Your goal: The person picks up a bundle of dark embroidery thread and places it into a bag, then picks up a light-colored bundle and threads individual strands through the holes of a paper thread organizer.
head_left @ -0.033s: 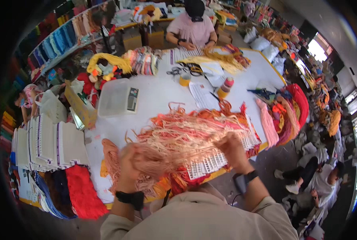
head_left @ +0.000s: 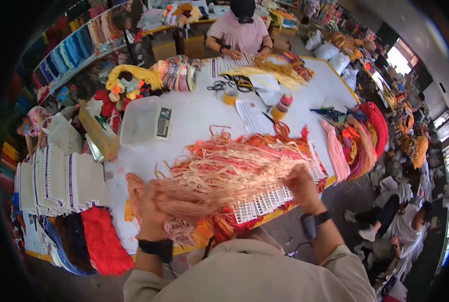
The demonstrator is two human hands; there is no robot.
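My left hand (head_left: pixel 153 207) is closed around a bundle of dusty-pink thread (head_left: pixel 189 200), blurred by movement, at the near left of the table. Strands run from it toward my right hand (head_left: pixel 303 187), whose fingers are pinched together at the right; the thin strands there are hard to make out. Under and beyond my hands spreads a heap of loose pink, cream and orange threads (head_left: pixel 234 161). White cards with rows of holes (head_left: pixel 260 204) show beneath it at the near edge. More dusty-pink thread (head_left: pixel 134 189) lies beside my left hand.
A clear plastic box (head_left: pixel 139 123), scissors (head_left: pixel 234 83), a roll of tape (head_left: pixel 230 96) and a thread cone (head_left: pixel 282 107) stand beyond the heap. Stacked white cards (head_left: pixel 83 181) and red yarn (head_left: pixel 103 241) lie left, skeins (head_left: pixel 373 131) right. Another person (head_left: pixel 242 32) works opposite.
My hands have moved a little further apart, the left one leftward with the thread bundle and the right one rightward. The heap of threads stays where it was.
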